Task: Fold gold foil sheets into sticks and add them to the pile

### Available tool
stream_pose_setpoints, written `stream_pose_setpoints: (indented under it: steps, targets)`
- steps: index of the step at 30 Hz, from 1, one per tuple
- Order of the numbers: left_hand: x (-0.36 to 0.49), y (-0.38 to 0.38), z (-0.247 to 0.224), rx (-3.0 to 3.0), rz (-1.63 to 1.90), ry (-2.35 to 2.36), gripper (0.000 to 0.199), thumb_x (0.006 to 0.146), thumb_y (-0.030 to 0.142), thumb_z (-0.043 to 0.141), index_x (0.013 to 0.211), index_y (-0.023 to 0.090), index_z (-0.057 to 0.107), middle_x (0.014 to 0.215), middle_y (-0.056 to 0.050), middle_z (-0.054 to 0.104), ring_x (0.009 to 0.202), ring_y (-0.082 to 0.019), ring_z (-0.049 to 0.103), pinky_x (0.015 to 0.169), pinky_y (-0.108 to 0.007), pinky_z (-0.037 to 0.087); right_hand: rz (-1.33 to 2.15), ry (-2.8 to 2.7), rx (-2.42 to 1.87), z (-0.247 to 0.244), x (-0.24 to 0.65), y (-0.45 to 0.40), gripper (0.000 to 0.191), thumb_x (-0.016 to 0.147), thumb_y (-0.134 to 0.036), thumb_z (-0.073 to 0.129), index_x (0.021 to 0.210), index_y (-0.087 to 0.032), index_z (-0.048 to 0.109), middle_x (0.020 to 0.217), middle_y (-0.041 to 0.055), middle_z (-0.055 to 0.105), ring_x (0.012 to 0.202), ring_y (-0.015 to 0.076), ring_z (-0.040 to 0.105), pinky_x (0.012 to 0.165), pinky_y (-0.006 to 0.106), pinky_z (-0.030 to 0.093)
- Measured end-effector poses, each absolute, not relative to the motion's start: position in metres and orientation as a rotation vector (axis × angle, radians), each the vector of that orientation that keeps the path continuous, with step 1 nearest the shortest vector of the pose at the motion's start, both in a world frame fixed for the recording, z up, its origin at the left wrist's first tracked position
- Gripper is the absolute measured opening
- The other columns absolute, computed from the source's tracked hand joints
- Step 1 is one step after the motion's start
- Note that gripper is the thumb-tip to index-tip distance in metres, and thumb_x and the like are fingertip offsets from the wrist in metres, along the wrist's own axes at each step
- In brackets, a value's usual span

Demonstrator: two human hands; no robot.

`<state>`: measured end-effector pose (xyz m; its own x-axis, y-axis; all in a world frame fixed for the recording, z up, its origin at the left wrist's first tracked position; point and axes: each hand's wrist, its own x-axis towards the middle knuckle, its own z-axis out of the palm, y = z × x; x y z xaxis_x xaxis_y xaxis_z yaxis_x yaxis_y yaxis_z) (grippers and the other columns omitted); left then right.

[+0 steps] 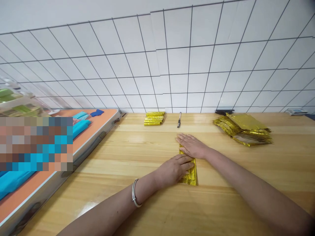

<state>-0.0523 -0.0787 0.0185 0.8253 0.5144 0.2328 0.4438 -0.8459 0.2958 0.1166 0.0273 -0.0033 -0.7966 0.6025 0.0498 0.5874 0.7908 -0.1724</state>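
Observation:
A folded strip of shiny gold foil paper (190, 179) lies on the wooden table in front of me, its long side running away from me. My left hand (173, 169), with a silver bangle at the wrist, rests flat over its nearer part. Just beyond, my right hand (193, 145) lies palm down on the farther part, fingers stretched out to the left. Both hands touch the gold foil and cover much of it. Neither hand is wrapped round anything.
Near the tiled wall lie several folded gold strips (154, 118) and a pen (179, 120). A stack of gold foil sheets (248, 128) sits at the right, before a black object (224, 111). At left, an orange-topped table (98, 126) bears blue cloth (81, 127).

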Motion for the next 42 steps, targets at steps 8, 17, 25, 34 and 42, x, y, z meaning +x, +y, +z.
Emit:
stream_pose_setpoints:
  steps: [8,17,25,34,42]
  targets:
    - [-0.054,-0.082,0.019,2.804,0.388,0.824,0.035,0.088,0.022,0.041,0.122,0.017,0.048,0.133,-0.013,0.04,0.124,-0.025,0.035,0.106,-0.042,0.028,0.232,-2.882,-0.936,0.0,0.116,0.031,0.056,0.091,-0.045,0.028,0.142,-0.021,0.025,0.149,0.0062,0.019,0.136,0.022,0.014,0.109,0.043,0.009]
    - [-0.054,-0.085,0.026,2.795,0.384,0.822,0.035,0.089,0.03,0.042,0.12,0.017,0.047,0.13,-0.013,0.043,0.123,-0.025,0.036,0.105,-0.042,0.028,0.263,-2.847,-0.961,0.001,0.117,0.035,0.06,0.089,-0.051,0.031,0.141,-0.022,0.028,0.149,0.0068,0.022,0.136,0.0218,0.017,0.109,0.041,0.012]
    - [-0.054,-0.085,0.026,2.814,0.369,0.826,0.035,0.089,0.031,0.041,0.121,0.018,0.047,0.13,-0.012,0.044,0.122,-0.025,0.037,0.104,-0.042,0.029,0.266,-2.7,-1.04,0.004,0.112,0.051,0.057,0.088,-0.046,0.038,0.136,-0.017,0.038,0.144,0.01,0.033,0.133,0.0237,0.025,0.108,0.042,0.019]
    - [-0.053,-0.085,0.024,2.808,0.412,0.815,0.035,0.089,0.031,0.041,0.12,0.017,0.047,0.128,-0.012,0.045,0.123,-0.025,0.037,0.105,-0.042,0.028,0.32,-2.611,-1.03,0.018,0.162,-0.025,0.045,0.093,-0.04,0.028,0.128,-0.02,0.048,0.133,0.0056,0.049,0.125,0.0187,0.039,0.107,0.037,0.027]
    - [-0.054,-0.085,0.025,2.795,0.43,0.802,0.034,0.087,0.03,0.043,0.119,0.018,0.048,0.129,-0.012,0.045,0.123,-0.025,0.036,0.104,-0.042,0.03,0.399,-2.784,-1.073,0.004,0.177,-0.05,0.053,0.091,-0.045,0.031,0.14,-0.023,0.029,0.145,0.0055,0.031,0.134,0.0216,0.023,0.109,0.044,0.019]
